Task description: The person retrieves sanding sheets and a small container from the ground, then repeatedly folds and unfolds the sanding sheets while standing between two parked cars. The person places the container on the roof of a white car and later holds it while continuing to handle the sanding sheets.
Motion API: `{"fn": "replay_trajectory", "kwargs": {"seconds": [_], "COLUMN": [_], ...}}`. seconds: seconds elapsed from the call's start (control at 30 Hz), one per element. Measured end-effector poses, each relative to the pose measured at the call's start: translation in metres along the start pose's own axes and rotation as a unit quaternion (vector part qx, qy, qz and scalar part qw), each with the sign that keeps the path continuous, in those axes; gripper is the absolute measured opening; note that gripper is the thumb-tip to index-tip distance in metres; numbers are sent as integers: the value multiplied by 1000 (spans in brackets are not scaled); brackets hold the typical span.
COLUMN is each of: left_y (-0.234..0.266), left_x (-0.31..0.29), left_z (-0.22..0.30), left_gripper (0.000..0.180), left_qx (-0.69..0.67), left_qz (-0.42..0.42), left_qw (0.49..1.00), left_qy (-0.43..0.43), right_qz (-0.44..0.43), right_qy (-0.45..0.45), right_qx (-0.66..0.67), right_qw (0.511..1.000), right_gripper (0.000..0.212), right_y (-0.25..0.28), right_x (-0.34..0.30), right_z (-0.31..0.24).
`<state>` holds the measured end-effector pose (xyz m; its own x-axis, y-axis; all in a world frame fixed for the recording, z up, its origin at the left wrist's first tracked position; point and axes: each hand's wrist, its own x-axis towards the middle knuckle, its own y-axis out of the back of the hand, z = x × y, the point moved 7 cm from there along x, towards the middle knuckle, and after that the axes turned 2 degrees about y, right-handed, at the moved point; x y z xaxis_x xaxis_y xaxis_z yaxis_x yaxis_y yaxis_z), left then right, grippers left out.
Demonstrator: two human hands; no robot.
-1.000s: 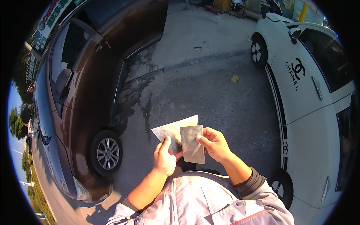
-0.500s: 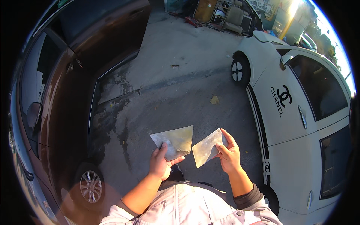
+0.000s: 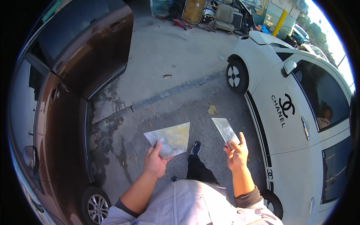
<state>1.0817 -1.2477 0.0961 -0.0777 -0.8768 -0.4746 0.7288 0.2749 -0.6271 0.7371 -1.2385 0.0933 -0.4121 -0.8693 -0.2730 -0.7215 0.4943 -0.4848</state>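
Two thin, flat sheets share the centre of the scene: the larger sheet (image 3: pixel 170 138), four-sided and grey with a yellowish sheen, at 7 o'clock from the middle of your view, and the smaller sheet (image 3: pixel 224 128), narrow-looking and tilted, at 4 o'clock. They are apart from each other, both above the pavement (image 3: pixel 165 107).

Your left hand (image 3: pixel 155 163) grips the larger sheet by its lower edge, thumb laid flat on top, the other fingers spread underneath. Your right hand (image 3: pixel 237 153) pinches the smaller sheet at its lower end between thumb and curled fingers (one finger stands up, free of the sheet).

Just past the larger sheet, between its 3 and 4 o'clock, a dark shoe (image 3: pixel 195 147) shows at the end of your black trouser leg (image 3: pixel 199 170). A dry leaf (image 3: pixel 212 109) lies at 11 o'clock from the smaller sheet.

Farther out, a brown car (image 3: pixel 62 123) fills 9 o'clock, its door (image 3: pixel 101 48) swung open at 10. A white car (image 3: pixel 262 120) with black markings lines 3 o'clock. A loose car seat (image 3: pixel 225 17) sits among clutter at 1 o'clock, and a yellow post (image 3: pixel 279 23) leans between 1 and 2.
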Motion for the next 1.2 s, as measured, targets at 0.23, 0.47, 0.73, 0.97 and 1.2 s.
{"fn": "replay_trajectory", "kwargs": {"seconds": [0.23, 0.47, 0.73, 0.97, 1.2], "left_y": [-49, -141, -215, -266, -330], "left_x": [108, 210, 293, 379, 492], "left_z": [62, 110, 133, 135, 139], "left_gripper": [39, 43, 44, 45, 44], "left_qx": [9, -32, 11, 31, 66], "left_qz": [-5, -82, -126, -181, -237], "left_qw": [999, 996, 992, 983, 967], "left_qy": [-43, -28, -26, 27, 70], "right_qz": [-9, -230, -240, -220, -161], "right_qy": [-96, -132, -89, 30, 95], "right_qx": [58, 29, -60, -176, -411], "right_qw": [994, 964, 965, 959, 892], "right_gripper": [47, 51, 31, 23, 29], "right_y": [-49, -164, -214, -225, -233], "right_x": [138, 256, 359, 432, 510], "right_z": [21, -11, -54, -83, -116]}}
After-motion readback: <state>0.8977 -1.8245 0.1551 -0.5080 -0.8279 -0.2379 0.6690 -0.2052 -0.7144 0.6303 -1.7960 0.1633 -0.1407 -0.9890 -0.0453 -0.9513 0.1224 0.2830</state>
